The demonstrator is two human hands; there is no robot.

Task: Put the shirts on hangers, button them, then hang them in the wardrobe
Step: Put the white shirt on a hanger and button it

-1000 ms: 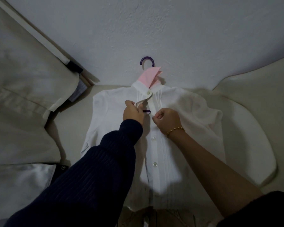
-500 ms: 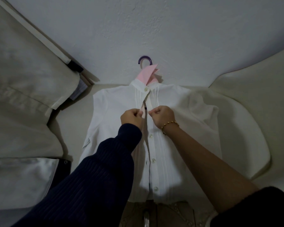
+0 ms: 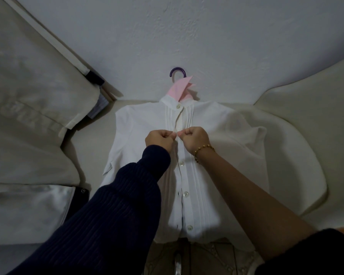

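shirt [image 3: 216,139] placket edges pinched by both hands.

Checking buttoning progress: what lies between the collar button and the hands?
Head view: between collar button and the left hand and right hand, only the shirt's placket, gaping slightly; no other button shows.

One white pleated shirt [image 3: 216,135] lies mid-frame on one purple plastic hanger [image 3: 177,71], whose hook shows at top centre, with one pink fabric flap [image 3: 180,87] beneath it. Four round white buttons [image 3: 185,193] show down the front. Two hands meet at centre — left hand [image 3: 160,138], right hand [image 3: 195,137] — and one gold bead bracelet [image 3: 204,148].
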